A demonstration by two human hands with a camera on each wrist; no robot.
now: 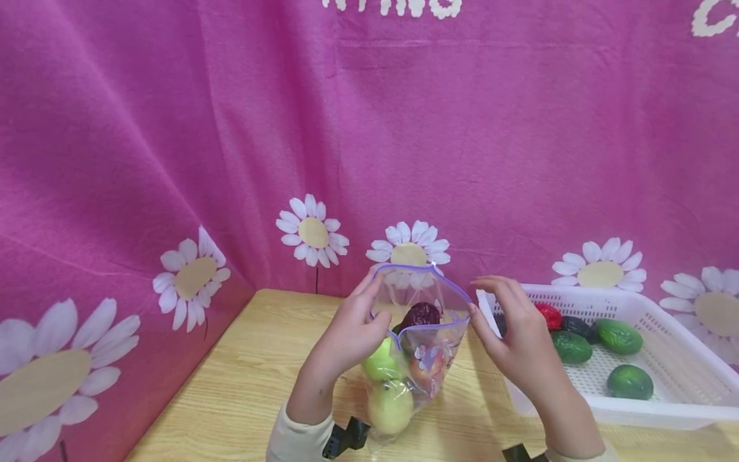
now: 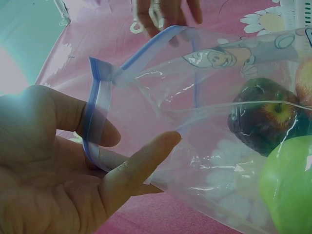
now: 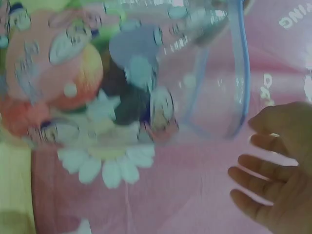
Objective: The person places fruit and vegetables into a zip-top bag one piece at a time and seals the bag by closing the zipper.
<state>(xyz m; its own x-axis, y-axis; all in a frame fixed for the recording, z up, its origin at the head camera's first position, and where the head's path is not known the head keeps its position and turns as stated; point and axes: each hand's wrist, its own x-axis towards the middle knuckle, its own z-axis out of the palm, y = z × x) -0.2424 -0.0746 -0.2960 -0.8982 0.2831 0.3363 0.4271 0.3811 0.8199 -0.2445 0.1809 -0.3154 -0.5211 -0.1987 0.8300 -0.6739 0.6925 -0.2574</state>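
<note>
the left sleeve [image 1: 300,439] is creamy, with a chunky black block [image 1: 346,437] next to it. the right sleeve [image 1: 584,454] is creamy too, with a black piece [image 1: 518,453] beside it.

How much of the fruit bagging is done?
Some of it! A green fruit and a dark fruit are already inside the clear bag. Right now, the left hand holds its rim; the right hand is at the opposite side. The bag is open, so closing it probably remains. Green fruits sit in the white basket; maybe they go in too.
</note>
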